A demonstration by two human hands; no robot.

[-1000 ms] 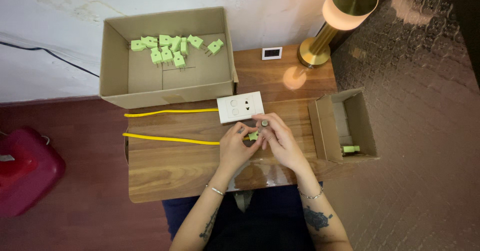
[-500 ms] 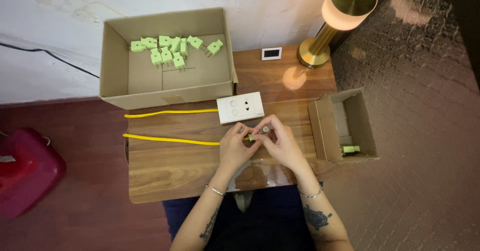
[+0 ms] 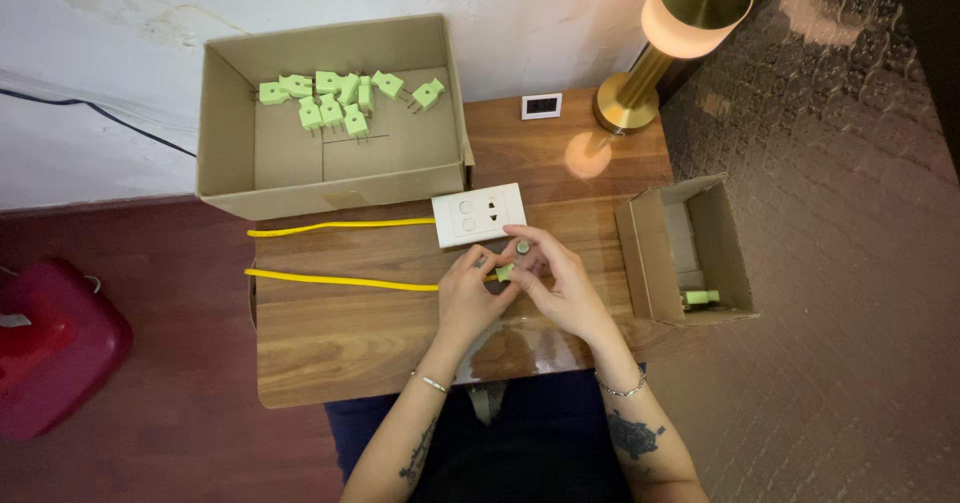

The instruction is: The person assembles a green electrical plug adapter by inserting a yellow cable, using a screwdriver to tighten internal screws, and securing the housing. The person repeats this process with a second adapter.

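Note:
Both hands meet over the middle of the wooden table. My left hand and my right hand together pinch a small light-green plug, mostly hidden by the fingers. A yellow cable runs from the left table edge to my left hand. Just beyond the fingers lies a white socket plate, with a second yellow cable leading to its left side.
A large open cardboard box at the back left holds several green plugs. A smaller cardboard box at the right edge holds one green plug. A brass lamp and a small white display stand at the back. A red object sits on the floor left.
The hands have shifted slightly and the fingers turned around the green plug; less of it shows now. Nothing else has moved.

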